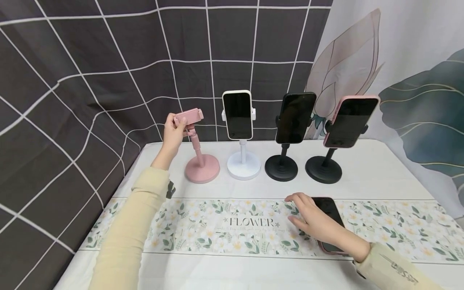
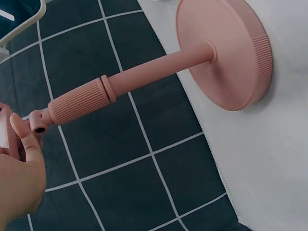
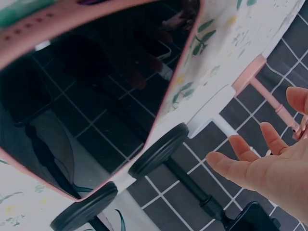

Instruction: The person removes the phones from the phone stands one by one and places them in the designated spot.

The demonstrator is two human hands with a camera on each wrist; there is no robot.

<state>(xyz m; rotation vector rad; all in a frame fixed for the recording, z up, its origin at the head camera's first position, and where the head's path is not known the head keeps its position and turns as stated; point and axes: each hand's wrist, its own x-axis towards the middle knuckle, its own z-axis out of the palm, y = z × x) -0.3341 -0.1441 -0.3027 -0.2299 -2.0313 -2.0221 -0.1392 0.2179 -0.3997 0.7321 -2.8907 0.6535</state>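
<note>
My left hand grips the holder head of a pink phone stand at the table's left back. This head has no phone in it and tilts upward. In the left wrist view, the thumb lies by the hinge under the head, and the ribbed pole runs down to the round base. A phone in a pink case lies screen up on the flowered runner. Over its left side is my right hand, fingers spread and relaxed, gripping nothing. The right wrist view shows the palm apart from the phone.
Right of the pink stand stand a white stand with a white-framed phone, a black stand with a black phone, and another black stand with a pink-cased phone. A dark grid cloth hangs behind the table.
</note>
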